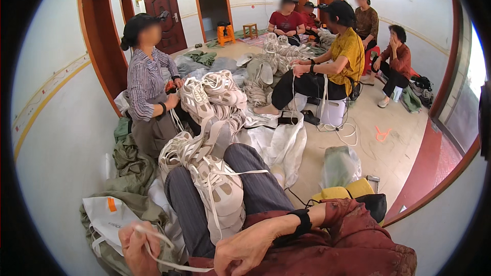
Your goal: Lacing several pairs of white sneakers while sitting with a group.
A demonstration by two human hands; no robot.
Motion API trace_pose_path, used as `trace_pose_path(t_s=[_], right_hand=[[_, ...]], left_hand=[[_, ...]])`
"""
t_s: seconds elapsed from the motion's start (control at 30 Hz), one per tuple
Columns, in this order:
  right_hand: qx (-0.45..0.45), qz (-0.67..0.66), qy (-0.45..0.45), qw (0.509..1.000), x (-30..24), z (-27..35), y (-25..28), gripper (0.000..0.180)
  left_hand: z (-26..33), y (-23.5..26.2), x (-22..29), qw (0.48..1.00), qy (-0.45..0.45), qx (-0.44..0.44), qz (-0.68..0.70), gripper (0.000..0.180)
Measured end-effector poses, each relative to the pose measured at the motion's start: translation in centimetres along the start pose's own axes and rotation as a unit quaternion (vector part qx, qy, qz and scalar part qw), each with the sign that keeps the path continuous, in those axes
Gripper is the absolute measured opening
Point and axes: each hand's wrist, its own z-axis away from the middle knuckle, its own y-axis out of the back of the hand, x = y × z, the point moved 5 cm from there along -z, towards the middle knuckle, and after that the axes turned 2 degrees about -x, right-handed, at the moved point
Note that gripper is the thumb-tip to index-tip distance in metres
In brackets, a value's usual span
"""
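A beige and white sneaker upper (219,197) lies across my lap between my thighs, its laces loose over it. My left hand (138,248), at the lower left, pinches a white shoelace (169,263) near its end. The lace sags in a loop toward my right hand (245,251), which is closed beside the upper's lower end. Its curled fingers seem to hold the other part of the lace, though the fingertips are partly hidden. Just past my knees rises a heap of similar laced shoe uppers (222,99).
A person in a striped shirt (146,79) sits at the left by the heap. Another in yellow (345,53) works with laces ahead; several people sit farther back. Beside me lie a white bag (107,217), green cloth (130,161) and a yellow item (342,191).
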Motion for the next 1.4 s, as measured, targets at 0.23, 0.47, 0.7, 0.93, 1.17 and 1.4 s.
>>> trace_pose_path(t_s=[0.23,0.47,0.7,0.93,1.17,1.4], right_hand=[[0.251,0.093,-0.036,0.963,2.9,3.2,6.1,0.014],[0.631,0.395,-0.112,0.658,5.3,17.5,21.5,0.022],[0.481,0.353,-0.187,0.780,9.6,15.3,15.1,0.022],[0.466,0.382,-0.165,0.781,9.8,10.5,11.3,0.009],[0.429,0.436,-0.161,0.774,9.5,8.8,11.0,0.008],[0.380,0.483,-0.193,0.765,9.7,7.7,11.7,0.014]], left_hand=[[-0.9,3.5,-7.6,0.983,0.157,0.070,-0.060,0.024],[0.7,2.6,-12.9,0.943,0.315,0.036,-0.103,0.034],[1.1,1.9,-15.1,0.917,0.379,-0.035,-0.122,0.031],[0.9,2.5,-16.7,0.915,0.376,-0.068,-0.133,0.026],[0.8,2.2,-16.6,0.914,0.372,-0.054,-0.152,0.023],[0.8,2.3,-16.8,0.916,0.366,-0.057,-0.151,0.022]])
